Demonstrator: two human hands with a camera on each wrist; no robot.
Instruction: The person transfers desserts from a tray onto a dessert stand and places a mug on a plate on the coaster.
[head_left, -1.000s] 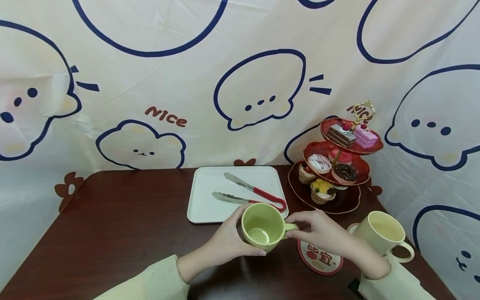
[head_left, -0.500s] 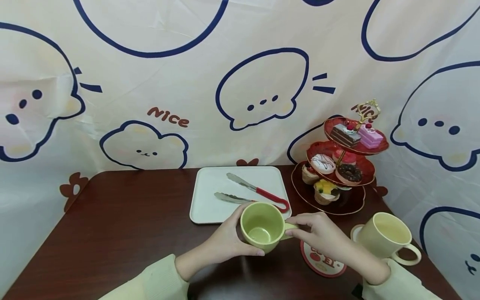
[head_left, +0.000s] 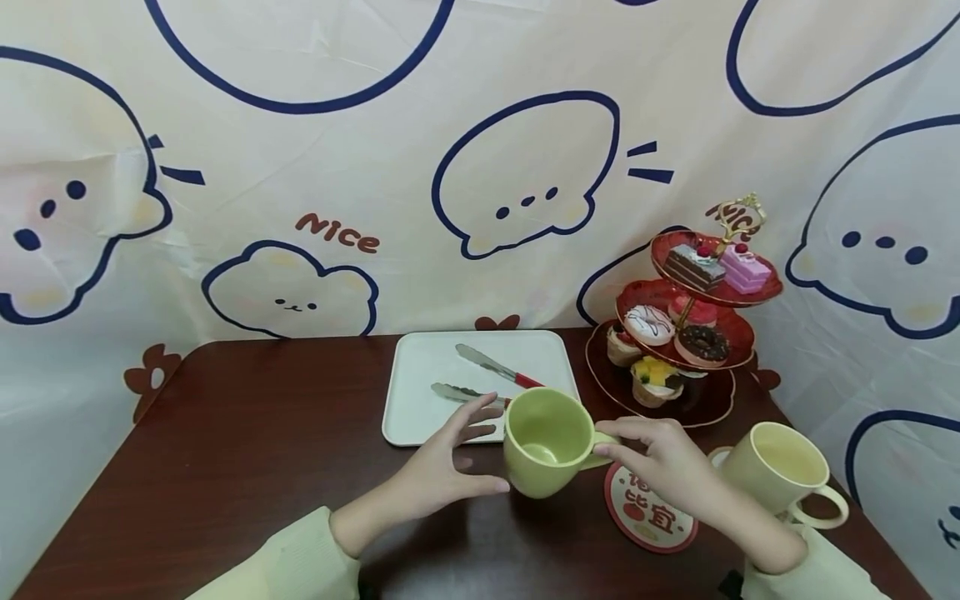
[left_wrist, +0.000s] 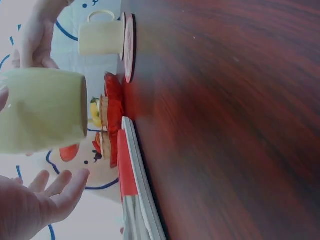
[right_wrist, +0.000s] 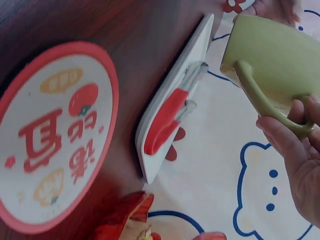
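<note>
A light green mug (head_left: 546, 450) is held up over the dark table, empty inside. My right hand (head_left: 663, 467) pinches its handle (right_wrist: 265, 102) between thumb and fingers. To the left of the mug is my left hand (head_left: 431, 475), fingers spread and thumb apart; a gap shows between its fingers and the mug in the left wrist view. A round red-rimmed coaster (head_left: 651, 512) with printed characters lies partly behind the right forearm. Beyond the right wrist stands a cream mug (head_left: 780, 467) on another coaster (head_left: 718, 456).
Behind the green mug, a white tray (head_left: 416, 367) bears red-handled metal tongs (head_left: 487, 362), partly covered by the mug. At the back right stands a three-tier red stand (head_left: 637, 297) with cakes, doughnuts and tarts. A patterned cloth (head_left: 405, 167) hangs behind the table.
The left hand has let go of the mug's side and drawn back left. The right hand has moved the mug slightly right and up, uncovering more of the coaster.
</note>
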